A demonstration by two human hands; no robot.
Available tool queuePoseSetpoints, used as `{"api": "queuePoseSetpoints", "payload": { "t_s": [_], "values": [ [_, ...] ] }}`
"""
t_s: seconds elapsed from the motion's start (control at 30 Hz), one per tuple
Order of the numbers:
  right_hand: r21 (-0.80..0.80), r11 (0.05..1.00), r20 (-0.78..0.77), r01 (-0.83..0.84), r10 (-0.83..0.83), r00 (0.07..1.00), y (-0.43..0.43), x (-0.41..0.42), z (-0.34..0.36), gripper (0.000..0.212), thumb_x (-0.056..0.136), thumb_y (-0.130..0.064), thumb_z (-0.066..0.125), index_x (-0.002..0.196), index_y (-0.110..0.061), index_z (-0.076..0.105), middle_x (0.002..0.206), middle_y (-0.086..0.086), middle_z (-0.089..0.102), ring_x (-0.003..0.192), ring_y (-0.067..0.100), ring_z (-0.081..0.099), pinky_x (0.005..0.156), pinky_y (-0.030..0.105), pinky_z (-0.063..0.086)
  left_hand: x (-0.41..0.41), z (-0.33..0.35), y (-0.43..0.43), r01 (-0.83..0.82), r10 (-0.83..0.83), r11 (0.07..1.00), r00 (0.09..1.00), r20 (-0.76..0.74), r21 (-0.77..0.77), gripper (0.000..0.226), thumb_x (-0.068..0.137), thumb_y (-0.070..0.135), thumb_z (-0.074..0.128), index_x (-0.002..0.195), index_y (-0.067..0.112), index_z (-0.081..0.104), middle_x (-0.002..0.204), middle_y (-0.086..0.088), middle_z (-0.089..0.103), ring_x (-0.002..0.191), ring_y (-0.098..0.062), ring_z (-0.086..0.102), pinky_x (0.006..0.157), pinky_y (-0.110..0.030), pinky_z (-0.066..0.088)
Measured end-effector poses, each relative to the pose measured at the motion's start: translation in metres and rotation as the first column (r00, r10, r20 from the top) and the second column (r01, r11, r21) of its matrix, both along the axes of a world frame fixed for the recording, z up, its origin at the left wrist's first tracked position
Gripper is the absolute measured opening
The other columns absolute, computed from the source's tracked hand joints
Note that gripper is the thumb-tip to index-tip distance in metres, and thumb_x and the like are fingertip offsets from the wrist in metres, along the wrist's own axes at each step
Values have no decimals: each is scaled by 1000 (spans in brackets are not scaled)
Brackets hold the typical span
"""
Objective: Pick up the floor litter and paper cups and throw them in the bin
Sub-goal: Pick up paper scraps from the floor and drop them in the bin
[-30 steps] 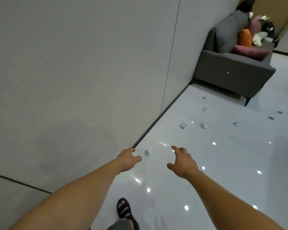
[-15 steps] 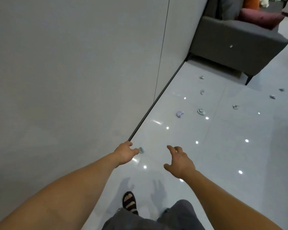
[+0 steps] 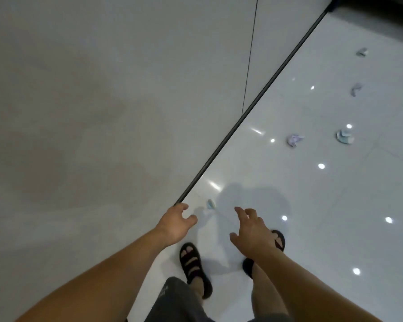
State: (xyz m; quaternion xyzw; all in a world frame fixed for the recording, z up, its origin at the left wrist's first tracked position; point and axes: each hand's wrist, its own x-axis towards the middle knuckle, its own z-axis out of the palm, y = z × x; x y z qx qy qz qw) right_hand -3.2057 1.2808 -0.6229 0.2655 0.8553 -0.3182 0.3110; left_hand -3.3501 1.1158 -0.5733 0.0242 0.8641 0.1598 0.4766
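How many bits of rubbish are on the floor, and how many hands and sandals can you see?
Litter bits: 5
Hands, the left hand and the right hand, both empty: 2
Sandals: 2
Total: 9

Glossy white tiled floor (image 3: 335,228), dotted with bright point reflections, meets a pale grey panelled wall (image 3: 102,89) along a dark skirting strip (image 3: 254,104). A thin vertical seam (image 3: 250,54) divides the wall. At the lower edge: black sandals (image 3: 193,263) and dark grey shorts (image 3: 177,303).
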Motion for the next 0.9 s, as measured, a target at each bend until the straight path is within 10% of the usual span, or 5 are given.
{"api": "queuePoseSetpoints", "payload": {
  "t_s": [0.53,0.9],
  "values": [
    [-101,978,72,181,-174,982,-67,-94,-449,67,91,-37,59,146,-23,25,138,8,37,117,28,47,84,37,47,-57,-427,6,23,-19,999,996,89,-44,50,94,36,54,140,21,41,143,1,43,122,-17,46,88,-19,37],
    [-194,898,-43,394,-409,912,-65,-74,-471,25,93,-20,54,118,-16,57,108,6,59,88,25,58,73,33,45,-47,-451,11,-133,131,991,980,149,4,54,91,41,57,139,23,41,139,1,46,122,-18,47,105,-42,42]
  ]
}}
